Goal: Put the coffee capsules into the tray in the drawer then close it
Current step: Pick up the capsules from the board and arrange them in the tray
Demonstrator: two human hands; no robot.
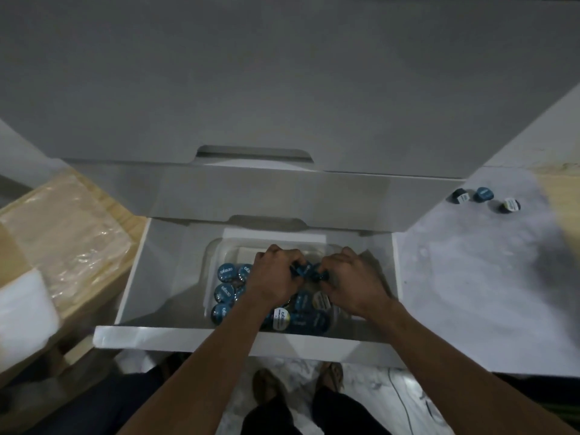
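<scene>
Both hands, the left hand (276, 271) and right hand (351, 277), gripped capsules (303, 269) over the tray (213, 255), whose far end lay bare inside the open drawer (163, 262).

Plastic-wrapped cardboard box (62, 233) at left

Matt white drawer (131, 296), clear glossy plastic tray (211, 255), shiny foil-topped capsules (226, 273) — perhaps plastic-bodied

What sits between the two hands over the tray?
Head view: blue coffee capsules bridge the gap, gripped by the left hand and right hand above the clear tray.
</scene>
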